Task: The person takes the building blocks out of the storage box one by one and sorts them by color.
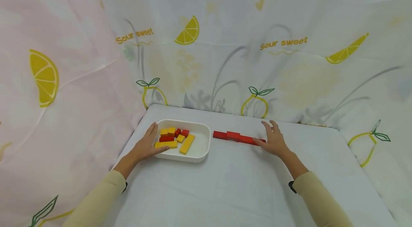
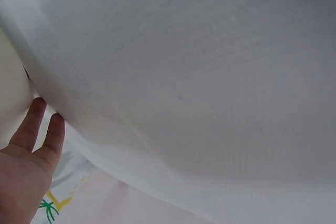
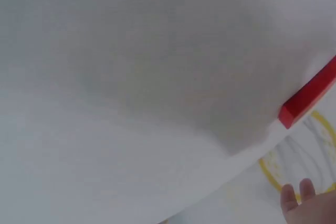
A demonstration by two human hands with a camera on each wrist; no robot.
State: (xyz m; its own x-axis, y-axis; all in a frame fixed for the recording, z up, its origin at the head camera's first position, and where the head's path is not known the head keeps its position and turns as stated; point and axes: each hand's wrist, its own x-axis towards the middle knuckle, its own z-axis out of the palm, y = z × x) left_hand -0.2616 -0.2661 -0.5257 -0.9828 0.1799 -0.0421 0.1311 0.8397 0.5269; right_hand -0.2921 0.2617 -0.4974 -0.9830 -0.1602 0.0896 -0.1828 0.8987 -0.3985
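One narrow gap between edge of tray point(image 1: 209, 144) and red block row point(image 1: 233, 136)

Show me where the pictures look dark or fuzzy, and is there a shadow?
Head view: fairly evenly lit, the white tray clear-edged; left wrist view: dimmer, the pale surface soft with little detail, darkest toward the upper right; right wrist view: a broad, fuzzy grey shadow on the white tabletop, reaching near the red block.

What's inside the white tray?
The white tray holds yellow blocks and red blocks, some long, some short. The left hand covers part of the tray's left side; anything behind it cannot be seen.
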